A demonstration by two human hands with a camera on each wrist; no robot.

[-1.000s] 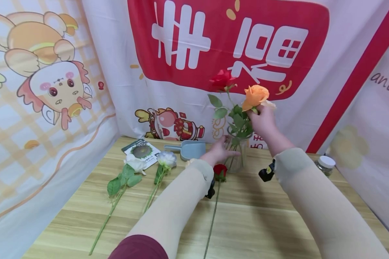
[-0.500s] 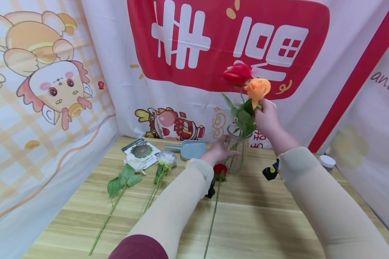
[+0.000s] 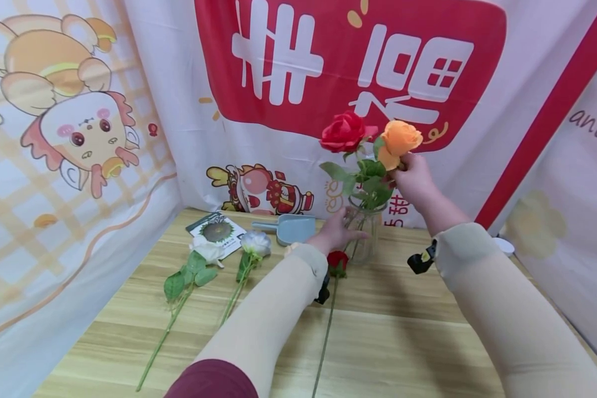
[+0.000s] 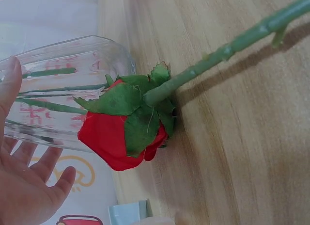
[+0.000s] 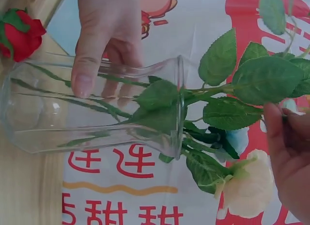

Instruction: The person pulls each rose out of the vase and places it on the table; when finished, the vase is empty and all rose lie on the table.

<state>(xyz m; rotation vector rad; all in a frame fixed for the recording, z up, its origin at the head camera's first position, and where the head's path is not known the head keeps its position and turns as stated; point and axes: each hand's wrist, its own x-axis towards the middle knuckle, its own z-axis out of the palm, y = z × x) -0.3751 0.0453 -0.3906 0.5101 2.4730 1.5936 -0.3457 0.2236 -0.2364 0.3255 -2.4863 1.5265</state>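
My left hand (image 3: 335,232) holds the clear glass vase (image 3: 365,246) upright, its thumb across the front and its fingers behind the glass. Several green stems show through the wall of the vase. Above its mouth, my right hand (image 3: 415,179) pinches the orange rose (image 3: 400,141) just under the bloom. A tall red rose (image 3: 343,131) leans out to the left, above green leaves (image 5: 269,79). The right wrist view also shows a cream rose (image 5: 247,186) beyond the rim. Another red rose (image 4: 109,142) lies on the table close against the vase's base.
Left on the wooden table (image 3: 393,342) lie a white rose (image 3: 206,251), a bluish-white flower (image 3: 256,243), a picture packet (image 3: 218,229) and a small blue-grey dustpan (image 3: 298,229). A white lid (image 3: 503,246) peeks out behind the right sleeve. Printed cloth hangs behind.
My right hand and the orange rose have shifted slightly right. The tall red rose swung right, then back left, and its bloom now faces forward more. My left hand stays on the vase.
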